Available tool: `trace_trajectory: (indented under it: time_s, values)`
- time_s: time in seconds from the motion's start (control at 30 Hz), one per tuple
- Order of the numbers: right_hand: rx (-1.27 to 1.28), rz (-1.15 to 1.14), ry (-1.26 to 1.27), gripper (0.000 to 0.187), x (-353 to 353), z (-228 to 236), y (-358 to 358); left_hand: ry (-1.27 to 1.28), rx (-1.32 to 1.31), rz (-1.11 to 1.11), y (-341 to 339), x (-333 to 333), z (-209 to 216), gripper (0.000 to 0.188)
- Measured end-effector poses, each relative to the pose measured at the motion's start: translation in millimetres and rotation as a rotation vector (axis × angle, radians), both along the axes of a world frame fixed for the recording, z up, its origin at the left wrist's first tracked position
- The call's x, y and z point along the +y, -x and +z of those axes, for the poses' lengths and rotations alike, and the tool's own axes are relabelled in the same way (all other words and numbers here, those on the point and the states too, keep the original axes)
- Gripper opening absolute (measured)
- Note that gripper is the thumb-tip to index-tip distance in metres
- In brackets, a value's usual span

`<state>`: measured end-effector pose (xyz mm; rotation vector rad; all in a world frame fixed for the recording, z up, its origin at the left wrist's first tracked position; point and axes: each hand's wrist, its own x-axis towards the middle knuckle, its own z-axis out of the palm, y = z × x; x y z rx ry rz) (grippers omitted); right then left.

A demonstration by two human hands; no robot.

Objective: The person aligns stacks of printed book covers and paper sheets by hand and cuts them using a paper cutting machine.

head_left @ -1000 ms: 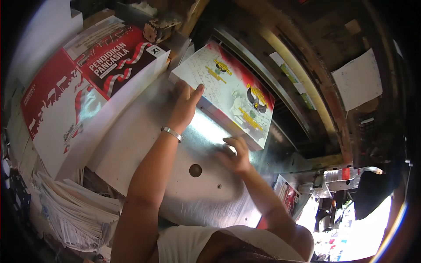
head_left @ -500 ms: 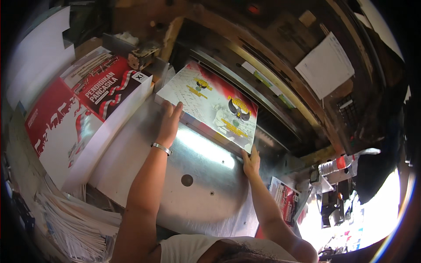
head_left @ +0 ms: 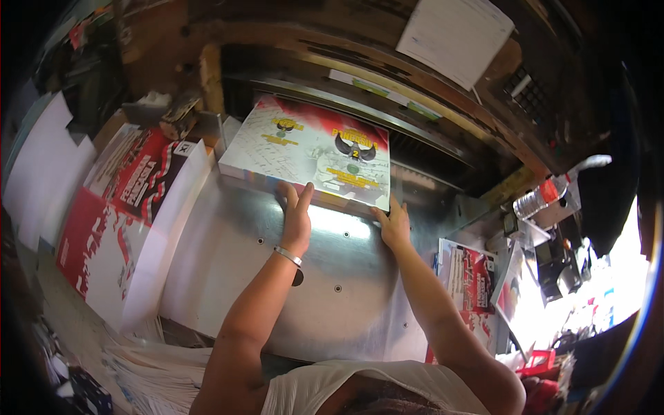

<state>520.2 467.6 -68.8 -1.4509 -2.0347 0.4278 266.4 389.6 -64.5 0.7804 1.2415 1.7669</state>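
A thick stack of printed book covers [head_left: 304, 149], white and red with a dark winged emblem, lies on the metal machine bed [head_left: 325, 256] near its back. My left hand [head_left: 297, 220] touches the middle of the stack's front edge, its fingers apart and stretched out. At the front right corner is my right hand [head_left: 393, 225], thumb at the front edge and fingers reaching along the right side; these fingers are apart too. Neither hand is wrapped round the stack. A metal bracelet [head_left: 288, 256] circles my left wrist.
Another tall stack of red and white covers [head_left: 104, 252] stands at the left. Loose paper strips [head_left: 155, 373] lie below it. More covers [head_left: 470, 283] lie at the right, near a plastic bottle [head_left: 536, 200]. A wooden beam and metal bar [head_left: 325, 104] run behind the bed.
The view has turned. My left hand has slid right along the front edge, away from the stack's left corner. My right hand stays at the right corner.
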Motion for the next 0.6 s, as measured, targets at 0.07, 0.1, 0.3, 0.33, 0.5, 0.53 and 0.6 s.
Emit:
trace_trajectory:
  time_s: [0.07,0.1,0.3,0.33,0.5,0.53,0.6]
  values:
    - [-0.017,-0.047,0.006,0.071,1,-2,-1,-0.064,-0.017,-0.066,0,3,-11,0.093]
    - [-0.052,-0.064,0.013,0.072,2,-3,0,-0.111,-0.057,-0.078,11,15,-34,0.083]
    - [0.182,-0.056,0.006,0.064,-4,7,11,-0.351,-0.357,-0.341,40,5,-45,0.025]
    - [0.151,-0.033,0.028,0.069,-3,7,10,-0.339,-0.336,-0.36,48,6,-49,0.027]
    - [0.025,-0.015,-0.03,0.077,2,4,-4,-0.148,-0.376,-0.199,5,-5,22,0.038]
    - [0.015,-0.015,0.007,0.082,0,8,-2,-0.108,-0.386,-0.13,1,-7,29,0.04]
    - [0.033,-0.036,0.004,0.083,-5,8,0,-0.113,-0.366,-0.196,8,-4,19,0.042]
